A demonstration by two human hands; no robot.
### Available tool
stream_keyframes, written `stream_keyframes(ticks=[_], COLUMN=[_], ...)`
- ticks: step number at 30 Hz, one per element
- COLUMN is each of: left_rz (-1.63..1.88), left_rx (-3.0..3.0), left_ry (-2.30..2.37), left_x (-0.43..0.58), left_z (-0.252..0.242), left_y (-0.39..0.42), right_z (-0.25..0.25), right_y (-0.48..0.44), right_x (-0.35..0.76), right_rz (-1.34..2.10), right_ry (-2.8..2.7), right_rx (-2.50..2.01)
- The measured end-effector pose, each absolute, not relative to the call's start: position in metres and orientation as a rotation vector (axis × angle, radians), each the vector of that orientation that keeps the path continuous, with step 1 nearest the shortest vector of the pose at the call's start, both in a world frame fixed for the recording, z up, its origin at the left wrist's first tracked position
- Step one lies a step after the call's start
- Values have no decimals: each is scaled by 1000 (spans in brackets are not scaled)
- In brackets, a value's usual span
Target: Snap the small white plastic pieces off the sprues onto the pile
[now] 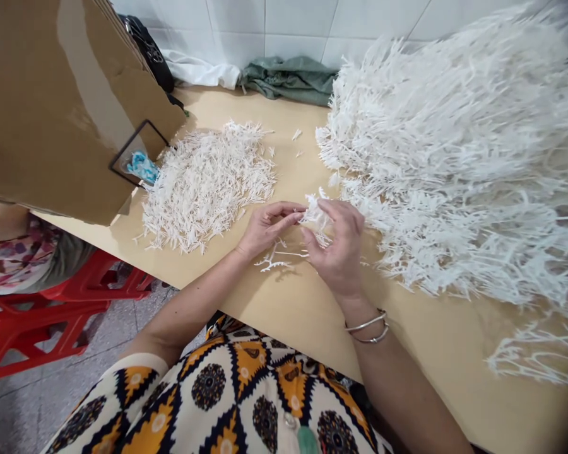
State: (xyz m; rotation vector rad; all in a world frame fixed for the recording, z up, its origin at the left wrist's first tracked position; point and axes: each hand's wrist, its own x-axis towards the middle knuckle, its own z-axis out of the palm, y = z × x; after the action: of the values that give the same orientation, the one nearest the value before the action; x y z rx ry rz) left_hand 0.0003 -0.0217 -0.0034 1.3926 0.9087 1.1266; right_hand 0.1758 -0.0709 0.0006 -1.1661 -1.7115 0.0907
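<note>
Far left: another person's floral clothing [14, 258] at the frame edge, with a red stool [52, 309] on the tiled floor beside it. Above them a cardboard box [52, 107] sits tilted at the left end of the desk [288, 309]. Something blue and white [142, 167] shows through the box's cut-out handle. A black bag [149, 53] and a white cloth [201, 72] lie behind the box, against the tiled wall.

Just right of the box: a flat pile of short white sticks [203, 183] spread on the desk, a few strays beyond it. A green cloth [288, 79] is crumpled at the wall behind.

Centre: left hand [267, 227], thumb and fingertips pinched on a white branched piece [317, 214]. Right hand [336, 249] comes from the other side, fingers curled round the same piece. The two hands meet over it, close above the desk, between the stick pile and the big heap. Below the hands a thin white stem [277, 260] lies flat on the desk. Two silver bangles [369, 328] on the right wrist.

Right: a large heap of white branched pieces [454, 157], tangled and piled high, fills the desk's right side to the frame edge. Its near fringe lies just beside the right hand.
</note>
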Motion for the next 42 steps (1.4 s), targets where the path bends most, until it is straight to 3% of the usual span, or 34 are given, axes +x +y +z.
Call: stream_keyframes(ticks=[16, 22, 28, 31, 34, 37, 42], left_rz=[1156, 1468, 1599, 1554, 1402, 1262, 1235], left_rx=[1539, 1520, 1691, 1864, 2085, 2203, 2150], left_ry=[983, 1162, 1327, 1314, 1019, 791, 798], left_x=[3, -2, -4, -1, 3, 8, 9], left_z=[-9, -24, -29, -15, -3, -2, -6], left_y=[-20, -5, -4, -12, -19, -22, -20], right_z=[-6, -12, -13, -11, -6, -2, -7], right_y=[-78, -89, -85, -83, -83, -83, -82], right_x=[176, 169, 174, 177, 177, 176, 176], right_rz=[189, 168, 368, 574, 697, 741, 731], right_ry=[-1741, -1859, -1527, -1330, -1247, -1268, -1280], right_rx=[-1347, -1411, -1393, -1414, -1374, -1351, -1339])
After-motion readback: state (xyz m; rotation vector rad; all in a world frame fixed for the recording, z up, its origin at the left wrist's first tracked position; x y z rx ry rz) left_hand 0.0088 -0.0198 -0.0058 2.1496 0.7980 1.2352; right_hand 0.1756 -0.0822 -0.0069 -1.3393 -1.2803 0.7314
